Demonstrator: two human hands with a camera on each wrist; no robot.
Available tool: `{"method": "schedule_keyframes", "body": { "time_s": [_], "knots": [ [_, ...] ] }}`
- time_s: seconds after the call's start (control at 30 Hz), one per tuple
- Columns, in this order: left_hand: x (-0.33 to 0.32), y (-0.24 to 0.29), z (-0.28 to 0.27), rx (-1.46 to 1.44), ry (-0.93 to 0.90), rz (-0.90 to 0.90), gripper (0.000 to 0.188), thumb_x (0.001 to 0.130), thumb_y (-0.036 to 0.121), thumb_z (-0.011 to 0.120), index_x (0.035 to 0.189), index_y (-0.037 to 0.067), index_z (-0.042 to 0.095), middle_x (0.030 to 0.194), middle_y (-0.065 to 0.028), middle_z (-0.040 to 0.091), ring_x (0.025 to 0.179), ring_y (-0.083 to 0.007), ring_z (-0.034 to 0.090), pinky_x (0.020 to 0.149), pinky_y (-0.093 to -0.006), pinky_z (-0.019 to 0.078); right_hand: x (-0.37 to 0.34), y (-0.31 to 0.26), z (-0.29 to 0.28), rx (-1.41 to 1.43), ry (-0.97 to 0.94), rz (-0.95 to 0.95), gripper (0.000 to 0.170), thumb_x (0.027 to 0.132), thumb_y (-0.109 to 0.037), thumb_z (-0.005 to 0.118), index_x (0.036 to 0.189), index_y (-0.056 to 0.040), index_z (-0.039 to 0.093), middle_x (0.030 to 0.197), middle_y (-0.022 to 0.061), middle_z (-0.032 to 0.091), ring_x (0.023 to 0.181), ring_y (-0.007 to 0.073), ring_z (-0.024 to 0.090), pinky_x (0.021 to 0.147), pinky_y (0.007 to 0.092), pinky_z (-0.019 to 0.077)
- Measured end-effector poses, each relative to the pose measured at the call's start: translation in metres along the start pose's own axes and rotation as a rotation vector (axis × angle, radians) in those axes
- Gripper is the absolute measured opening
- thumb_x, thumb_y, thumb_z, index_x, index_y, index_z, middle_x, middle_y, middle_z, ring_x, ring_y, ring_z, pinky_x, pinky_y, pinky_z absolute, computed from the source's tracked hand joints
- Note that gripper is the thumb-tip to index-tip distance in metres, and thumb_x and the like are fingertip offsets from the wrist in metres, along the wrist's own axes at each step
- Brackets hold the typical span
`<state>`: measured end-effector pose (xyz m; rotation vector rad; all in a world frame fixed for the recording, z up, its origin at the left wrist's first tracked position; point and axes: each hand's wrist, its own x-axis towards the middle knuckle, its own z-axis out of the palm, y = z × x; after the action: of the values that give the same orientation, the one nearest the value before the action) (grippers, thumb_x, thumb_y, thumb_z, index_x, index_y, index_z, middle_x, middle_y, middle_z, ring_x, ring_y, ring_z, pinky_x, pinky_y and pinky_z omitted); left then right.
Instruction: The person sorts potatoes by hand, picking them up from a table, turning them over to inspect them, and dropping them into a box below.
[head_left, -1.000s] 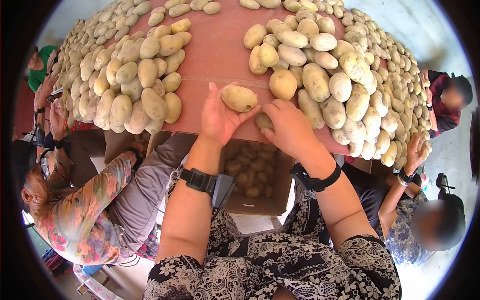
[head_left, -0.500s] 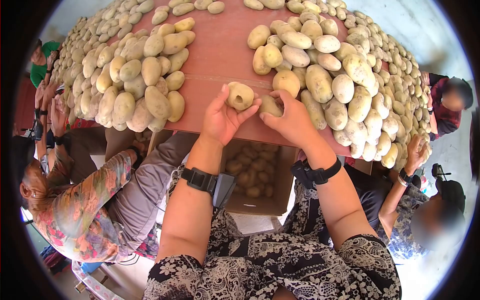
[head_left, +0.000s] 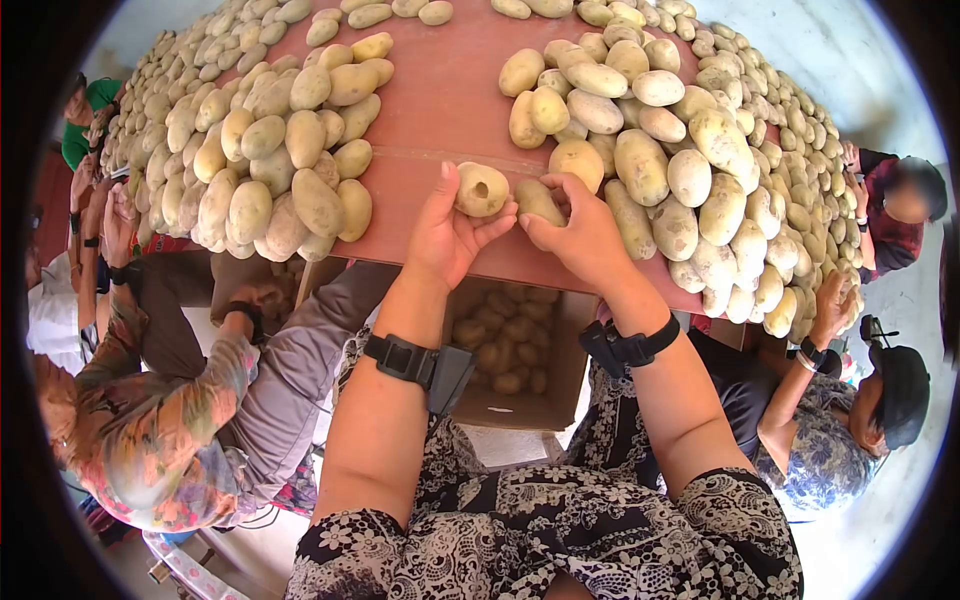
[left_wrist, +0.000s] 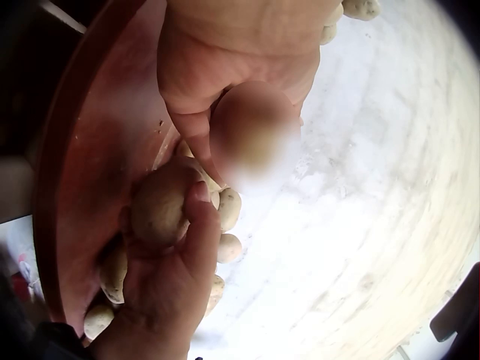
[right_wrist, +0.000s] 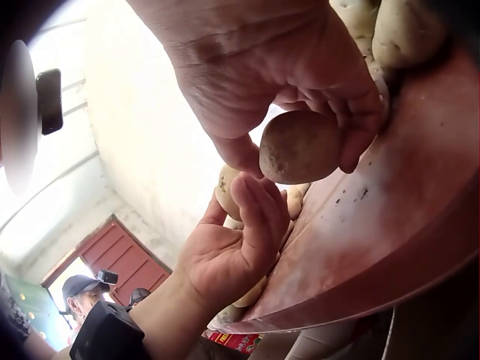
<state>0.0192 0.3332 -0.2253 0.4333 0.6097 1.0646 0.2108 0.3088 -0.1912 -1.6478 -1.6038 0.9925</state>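
My left hand (head_left: 445, 235) holds a pale potato (head_left: 481, 203) between thumb and fingers, and a dark hole shows in its end. In the left wrist view that same potato (left_wrist: 255, 135) is blurred. Just to the right, my right hand (head_left: 585, 240) grips a second, duller potato (head_left: 538, 203) with thumb and curled fingers. Both hands are close together over the near edge of the red table (head_left: 430, 205). From the right wrist, the right hand's potato (right_wrist: 300, 150) appears large, with the left hand (right_wrist: 236, 251) just below it.
Potato heaps flank the hands, one left (head_left: 260, 170) and a larger one right (head_left: 680, 180). Below the table edge, a cardboard box (head_left: 560, 400) contains potatoes. People sit close on both sides, including one in a floral shirt (head_left: 170, 440) at left.
The left hand's potato has turned so its holed end faces the head camera. My right hand has lifted and turned slightly, showing more of its potato. The person at left has shifted.
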Motion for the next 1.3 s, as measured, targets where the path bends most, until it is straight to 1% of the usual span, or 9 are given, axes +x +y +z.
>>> {"method": "schedule_keyframes", "body": {
  "time_s": [0.1,0.3,0.4,0.6,0.9,1.0,1.1,1.2,1.3],
  "knots": [
    [-0.001,0.001,0.006,0.042,0.063,-0.006,0.059,0.099,0.058,0.048,0.117,0.002,0.057,0.101,-0.0134,0.069,0.086,-0.0228,0.072,0.074,-0.0334,0.0629,-0.002,-0.005,-0.001,-0.059,-0.004,-0.016,0.061,0.077,-0.027,0.078,0.125,0.003,0.055,0.114,0.025,0.066,0.109,0.0358,0.065,0.093,0.0405,0.0514],
    [-0.004,0.0,0.006,0.153,0.001,-0.041,0.064,0.098,0.065,0.044,0.113,0.004,0.058,0.085,-0.0093,0.068,0.066,-0.0153,0.065,0.054,-0.0257,0.0547,-0.006,-0.002,0.004,-0.246,-0.008,-0.121,0.061,0.072,-0.025,0.079,0.124,-0.0009,0.058,0.115,0.0199,0.065,0.105,0.0374,0.064,0.089,0.0423,0.0521],
    [-0.002,-0.004,0.004,0.179,0.009,-0.097,0.069,0.097,0.07,0.038,0.118,0.008,0.058,0.087,-0.0088,0.068,0.063,-0.015,0.063,0.05,-0.026,0.0501,-0.008,-0.003,0.005,-0.408,-0.053,-0.166,0.059,0.07,-0.023,0.081,0.121,-0.0036,0.059,0.111,0.0169,0.063,0.103,0.0362,0.062,0.087,0.0433,0.0525],
    [-0.003,-0.003,0.008,0.126,-0.028,-0.131,0.069,0.101,0.065,0.031,0.13,0.007,0.055,0.088,-0.0136,0.068,0.064,-0.0176,0.062,0.052,-0.0275,0.0496,-0.01,-0.009,0.006,-0.519,-0.098,-0.172,0.057,0.069,-0.018,0.081,0.121,-0.0063,0.059,0.111,0.0132,0.062,0.106,0.0342,0.06,0.086,0.0427,0.0528],
    [-0.003,-0.004,0.013,0.027,-0.243,-0.082,0.058,0.108,0.05,0.024,0.147,0.01,0.037,0.11,-0.0213,0.067,0.075,-0.0226,0.066,0.059,-0.0295,0.0534,-0.009,-0.001,0.009,-0.49,-0.072,-0.222,0.055,0.07,-0.018,0.079,0.121,-0.0087,0.059,0.103,0.0107,0.06,0.102,0.0339,0.059,0.083,0.0443,0.0519],
    [0.0,-0.007,0.012,0.005,-0.283,-0.047,0.058,0.108,0.049,0.029,0.15,0.009,0.033,0.117,-0.0216,0.065,0.08,-0.024,0.067,0.063,-0.0301,0.0542,-0.01,-0.006,0.007,-0.46,-0.071,-0.207,0.056,0.071,-0.018,0.078,0.122,-0.0075,0.059,0.109,0.0117,0.06,0.105,0.034,0.059,0.086,0.0437,0.0519],
    [0.001,-0.006,0.015,-0.095,-0.333,-0.051,0.058,0.104,0.038,0.046,0.152,0.009,0.029,0.124,-0.0211,0.061,0.086,-0.0253,0.067,0.068,-0.0314,0.0541,-0.006,0.003,0.009,-0.44,-0.064,-0.234,0.061,0.071,-0.019,0.078,0.127,-0.0066,0.056,0.116,0.0125,0.06,0.109,0.0341,0.058,0.088,0.0437,0.052],
    [-0.002,-0.006,0.021,0.003,-0.317,-0.002,0.068,0.094,0.024,0.058,0.153,0.009,0.027,0.128,-0.02,0.059,0.091,-0.0259,0.066,0.072,-0.0322,0.0533,-0.005,0.007,0.011,-0.42,-0.055,-0.263,0.066,0.072,-0.02,0.079,0.131,-0.006,0.052,0.122,0.0128,0.058,0.111,0.0346,0.058,0.09,0.0441,0.052],
    [0.0,-0.01,0.021,-0.015,-0.297,-0.005,0.075,0.087,0.017,0.06,0.153,0.01,0.026,0.128,-0.02,0.057,0.09,-0.0252,0.064,0.072,-0.0312,0.0528,-0.007,0.003,0.009,-0.417,-0.058,-0.229,0.05,0.077,-0.018,0.073,0.125,-0.0093,0.058,0.119,0.013,0.06,0.108,0.0351,0.06,0.091,0.0427,0.0512]
  ]
}}
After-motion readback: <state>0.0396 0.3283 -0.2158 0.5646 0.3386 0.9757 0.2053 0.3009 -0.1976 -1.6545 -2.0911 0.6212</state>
